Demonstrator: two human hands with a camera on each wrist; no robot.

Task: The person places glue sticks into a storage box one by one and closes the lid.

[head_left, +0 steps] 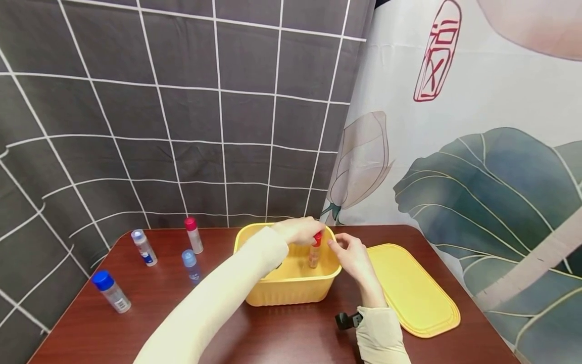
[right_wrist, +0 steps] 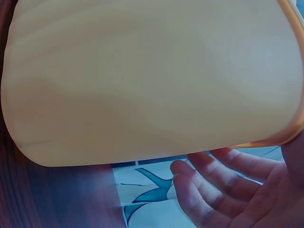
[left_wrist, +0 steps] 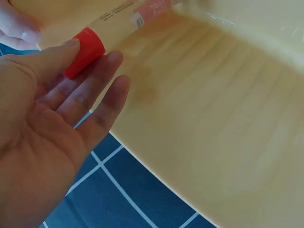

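My left hand [head_left: 297, 231] reaches into a yellow plastic bin [head_left: 291, 293] from above. Between its thumb and fingers it pinches the red cap of a slim clear bottle [head_left: 314, 255]; a pink label shows on the bottle in the left wrist view. The bottle stands nearly upright inside the bin, by its right end. At the bin's right rim is my right hand [head_left: 356, 258], its thumb at the edge. In the right wrist view the fingers [right_wrist: 228, 183] are loosely bent and spread beside the bin's outer wall.
A yellow lid [head_left: 414, 290] lies on the brown table at right. Several small bottles stand at left: one blue-capped [head_left: 111, 290], one clear-capped [head_left: 144, 247], one red-capped [head_left: 194, 235] and one light-blue-capped [head_left: 191, 265]. A grid-patterned curtain [head_left: 182, 116] hangs behind the table.
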